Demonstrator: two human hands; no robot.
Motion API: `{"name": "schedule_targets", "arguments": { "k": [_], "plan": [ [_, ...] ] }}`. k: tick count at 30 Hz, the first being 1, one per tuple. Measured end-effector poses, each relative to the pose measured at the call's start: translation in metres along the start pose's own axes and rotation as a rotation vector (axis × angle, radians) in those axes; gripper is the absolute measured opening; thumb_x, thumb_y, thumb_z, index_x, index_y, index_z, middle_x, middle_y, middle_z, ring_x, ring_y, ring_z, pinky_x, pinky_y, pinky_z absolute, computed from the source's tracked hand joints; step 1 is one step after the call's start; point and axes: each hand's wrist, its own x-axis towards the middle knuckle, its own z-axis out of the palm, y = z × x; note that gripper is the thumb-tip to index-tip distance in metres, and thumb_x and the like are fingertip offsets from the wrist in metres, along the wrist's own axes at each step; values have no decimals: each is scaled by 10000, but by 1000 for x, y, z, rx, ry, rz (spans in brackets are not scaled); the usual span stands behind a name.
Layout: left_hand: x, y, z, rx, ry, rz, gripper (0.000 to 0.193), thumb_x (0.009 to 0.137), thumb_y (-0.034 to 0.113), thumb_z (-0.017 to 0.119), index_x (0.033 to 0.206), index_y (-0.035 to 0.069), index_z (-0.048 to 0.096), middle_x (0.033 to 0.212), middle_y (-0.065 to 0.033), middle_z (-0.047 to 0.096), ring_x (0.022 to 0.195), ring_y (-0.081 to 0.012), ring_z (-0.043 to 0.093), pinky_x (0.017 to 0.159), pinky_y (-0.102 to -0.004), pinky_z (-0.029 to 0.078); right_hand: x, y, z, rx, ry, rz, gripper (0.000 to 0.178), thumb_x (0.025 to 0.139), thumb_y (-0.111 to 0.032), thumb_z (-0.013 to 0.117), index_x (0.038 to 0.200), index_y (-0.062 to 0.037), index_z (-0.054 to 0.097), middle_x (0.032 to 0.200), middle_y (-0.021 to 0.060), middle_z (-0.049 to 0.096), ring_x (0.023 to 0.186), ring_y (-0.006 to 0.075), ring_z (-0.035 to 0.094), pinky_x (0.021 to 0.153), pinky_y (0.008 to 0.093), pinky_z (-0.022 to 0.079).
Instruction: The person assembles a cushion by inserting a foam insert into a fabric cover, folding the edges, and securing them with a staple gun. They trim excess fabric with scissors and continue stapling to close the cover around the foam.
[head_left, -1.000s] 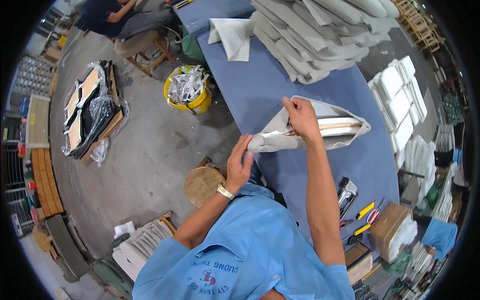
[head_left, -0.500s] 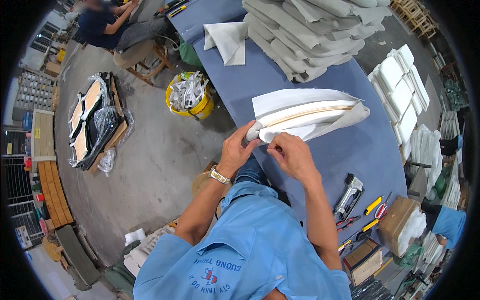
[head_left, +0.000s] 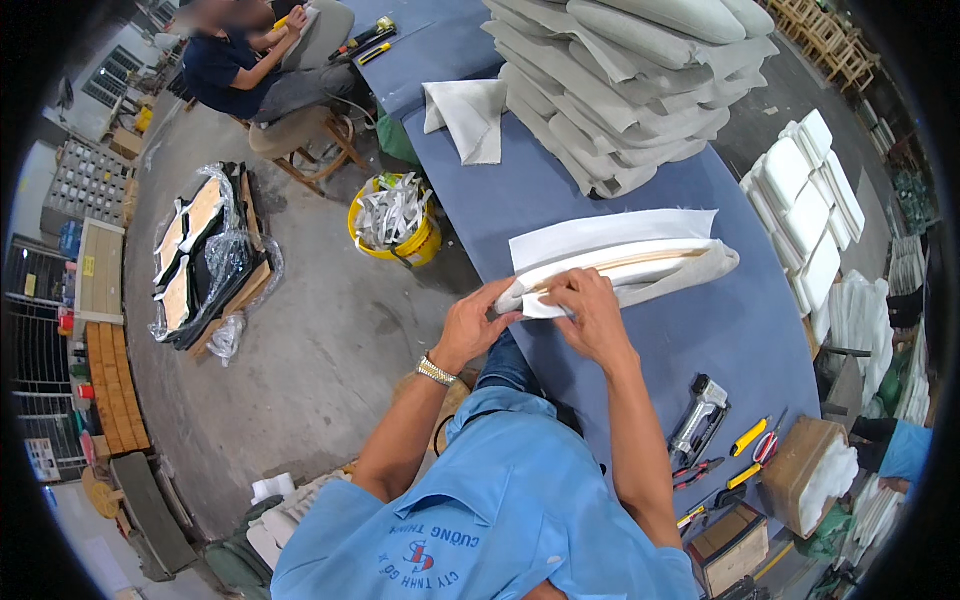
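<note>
A long curved cushion panel (head_left: 690, 270) stands on edge on the blue table (head_left: 720, 330), showing white padding, a thin wooden strip and grey fabric. A loose fabric flap (head_left: 610, 232) spreads along its far side. At the panel's left end, my left hand (head_left: 472, 325) is closed around the corner, thumb on the near side. My right hand (head_left: 597, 318) bends over the panel a little further right, its fingers curled down at the opening and thumb by the near white flap; the fingertips are partly hidden.
A tall stack of grey fabric-covered pads (head_left: 625, 100) rises at the back, beside a folded cloth (head_left: 470, 115). On the right lie a staple gun (head_left: 697, 418), pliers (head_left: 697, 474), scissors (head_left: 768, 445) and yellow cutters (head_left: 748, 437). A yellow bucket of scraps (head_left: 395, 225) stands left; a seated person (head_left: 235, 75) works beyond.
My right hand has moved from the near edge up over the panel's opening. The far flap now stands further from the padding. My left hand keeps its grip, and the whole view has shifted slightly.
</note>
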Motion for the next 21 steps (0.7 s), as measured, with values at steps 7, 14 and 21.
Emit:
{"name": "schedule_targets", "arguments": {
  "k": [7,14,21],
  "plan": [
    [25,59,-41,76,-89,164,570,805,84,834,1352,123,679,1307,-116,717,1175,-299,707,966,-382,573,-22,-26,-27,111,167,17,341,715,-69,778,1049,-141,779,1128,21,684,995,248,616,881,399,440],
    [90,168,-118,372,-220,637,646,661,43,852,1283,177,737,1319,-40,722,1270,-277,657,1025,-384,567,-32,-77,-66,648,504,-20,185,1029,-48,611,1131,9,754,1117,166,749,925,180,710,787,327,572],
    [103,211,-97,347,-300,721,620,666,52,853,1264,178,749,1344,-32,711,1292,-279,643,1072,-419,535,-25,-85,-90,263,748,135,141,904,-15,764,1045,-22,753,853,78,729,668,123,662,562,249,505]
  ]
}}
